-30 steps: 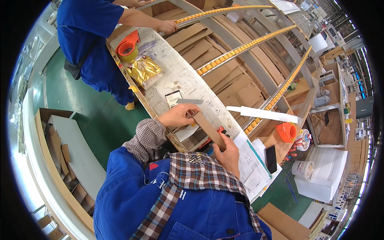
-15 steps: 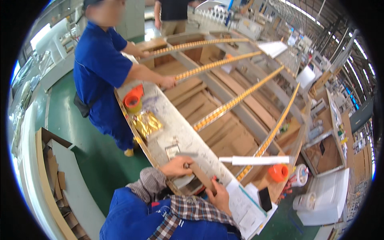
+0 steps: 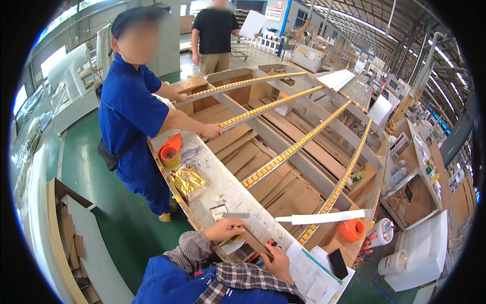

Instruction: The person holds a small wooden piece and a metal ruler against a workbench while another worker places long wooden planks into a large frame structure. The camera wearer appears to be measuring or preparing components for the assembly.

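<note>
Near the table's front edge, my left hand [image 3: 224,229] is closed at one end of a flat brown strip [image 3: 256,243], which looks like cardboard. At the strip's other end, my right hand [image 3: 277,262] grips it with the thumb uppermost. Just beyond my left fingers a thin grey strip [image 3: 235,215] lies on the white worktop [image 3: 230,181]. A small red and black object [image 3: 272,242] shows by my right thumb; its kind I cannot make out. Beside my right hand lie papers [image 3: 313,273] and a black phone [image 3: 337,264].
Yellow roller rails [image 3: 296,149] cross the open wooden frame. A co-worker [image 3: 132,101] at the left rests both hands on rails. Another person [image 3: 215,35] stands behind, holding a white sheet. An orange tape dispenser [image 3: 170,150], golden packet [image 3: 188,181] and white strip [image 3: 324,217] lie around.
My view has tilted upward, so the far room and both people show more fully. My two hands stay on the brown strip, with little visible movement.
</note>
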Demonstrator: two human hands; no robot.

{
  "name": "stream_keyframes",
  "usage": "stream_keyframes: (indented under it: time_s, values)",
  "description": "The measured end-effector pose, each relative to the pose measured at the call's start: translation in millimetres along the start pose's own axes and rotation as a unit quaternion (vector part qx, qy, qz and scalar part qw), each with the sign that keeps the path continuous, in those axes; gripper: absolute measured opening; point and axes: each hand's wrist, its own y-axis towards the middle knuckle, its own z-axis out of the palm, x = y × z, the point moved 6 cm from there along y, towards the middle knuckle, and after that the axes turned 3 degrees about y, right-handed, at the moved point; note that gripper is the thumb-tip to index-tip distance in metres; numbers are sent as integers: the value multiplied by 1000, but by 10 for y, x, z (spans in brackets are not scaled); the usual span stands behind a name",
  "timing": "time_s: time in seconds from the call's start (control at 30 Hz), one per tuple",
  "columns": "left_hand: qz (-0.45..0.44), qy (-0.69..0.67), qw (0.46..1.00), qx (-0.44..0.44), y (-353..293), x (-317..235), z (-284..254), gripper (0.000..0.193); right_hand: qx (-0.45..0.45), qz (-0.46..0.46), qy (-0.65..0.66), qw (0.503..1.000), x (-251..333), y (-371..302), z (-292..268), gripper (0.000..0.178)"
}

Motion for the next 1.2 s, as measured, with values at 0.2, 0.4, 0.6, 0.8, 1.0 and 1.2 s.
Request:
stream_keyframes:
  time_s: [0.2,0.4,0.6,0.8,1.0,1.2]
  values:
    - [59,62,988,-128,-111,-252,-68,29,-42,-33,3,999,32,-9,-27,31]
    - [-50,2,966,-252,-299,-258,-17,21,-37,-40,3,999,71,10,5,26]
    - [-73,17,955,-287,-350,-287,-10,21,-17,-22,13,1000,65,6,13,25]
    - [-81,41,950,-298,-393,-368,-9,23,-28,-27,13,999,73,6,-4,27]
    - [-22,122,938,-323,-374,-358,-10,19,-21,-33,16,999,116,8,-2,32]
    - [-38,81,943,-321,-326,-306,-20,17,3,-2,46,999,94,34,35,30]
